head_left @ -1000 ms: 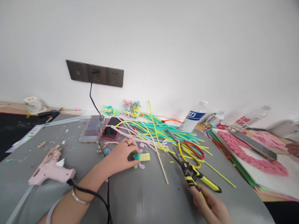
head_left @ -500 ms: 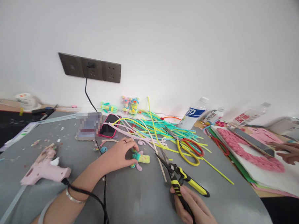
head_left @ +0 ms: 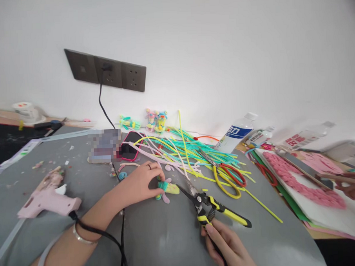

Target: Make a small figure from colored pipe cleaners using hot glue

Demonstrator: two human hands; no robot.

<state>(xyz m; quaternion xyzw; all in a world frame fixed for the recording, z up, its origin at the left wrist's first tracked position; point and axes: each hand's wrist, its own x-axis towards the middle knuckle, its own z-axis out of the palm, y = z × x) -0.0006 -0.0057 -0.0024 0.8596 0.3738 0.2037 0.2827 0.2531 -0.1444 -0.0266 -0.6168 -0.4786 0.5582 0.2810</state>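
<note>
Left hand: grip pinching a doll, green wrapping in place. Right hand: grip around one handle of the cutters, blades spread, not closed on the doll.

A slim dark ring circles one finger of the left hand. The forearm wears a silvery bangle and, higher up, a wider pale-grey band.
</note>
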